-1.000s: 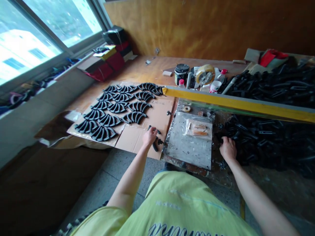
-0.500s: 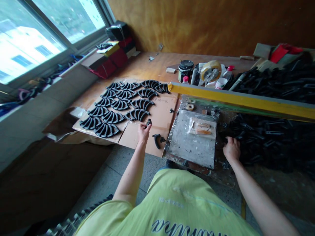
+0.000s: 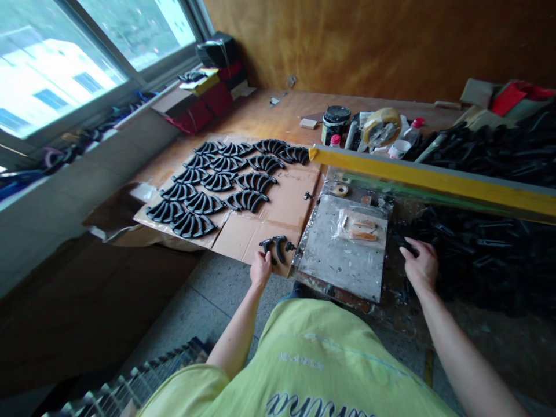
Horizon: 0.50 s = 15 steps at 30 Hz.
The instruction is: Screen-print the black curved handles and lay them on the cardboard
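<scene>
My left hand (image 3: 261, 269) is closed on a curved black plastic handle (image 3: 266, 245) at the cardboard's near edge. Just right of it lies a similar curved black handle (image 3: 280, 249), with a small dark knob-like piece (image 3: 289, 246) at its side. Between thumb and fingers, my right hand (image 3: 422, 265) grips a black plastic part (image 3: 407, 248) beside the heap of black parts (image 3: 482, 249); its full shape is hard to make out. Several fanned rows of curved black handles (image 3: 218, 180) cover the far and left side of the cardboard sheet (image 3: 243, 234).
A grey metal plate (image 3: 324, 246) between my hands bears a plastic-wrapped packet (image 3: 361, 227). Behind it runs a yellow-faced bar (image 3: 434, 174). Farther back stand a black jar (image 3: 336, 123), a tape roll (image 3: 383, 126) and red-and-black boxes (image 3: 202, 107).
My left hand has moved nearer me, bringing a curved black handle beside the one on the cardboard. My right hand has drawn slightly back and now shows a black part in its fingers.
</scene>
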Available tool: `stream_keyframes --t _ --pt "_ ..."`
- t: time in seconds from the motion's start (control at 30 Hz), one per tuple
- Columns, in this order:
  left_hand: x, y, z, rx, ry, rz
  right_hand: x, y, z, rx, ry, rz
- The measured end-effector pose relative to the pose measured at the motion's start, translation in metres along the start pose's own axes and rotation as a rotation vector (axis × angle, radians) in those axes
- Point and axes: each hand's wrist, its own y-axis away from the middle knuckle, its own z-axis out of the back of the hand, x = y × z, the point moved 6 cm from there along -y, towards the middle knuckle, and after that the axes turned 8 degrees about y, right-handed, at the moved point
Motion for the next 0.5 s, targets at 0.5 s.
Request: stream_keyframes --t 0.5 --pt "-0.111 -0.013 0.027 -0.097 0.288 -0.349 0.135 -0.015 -0.035 0.237 0.045 0.498"
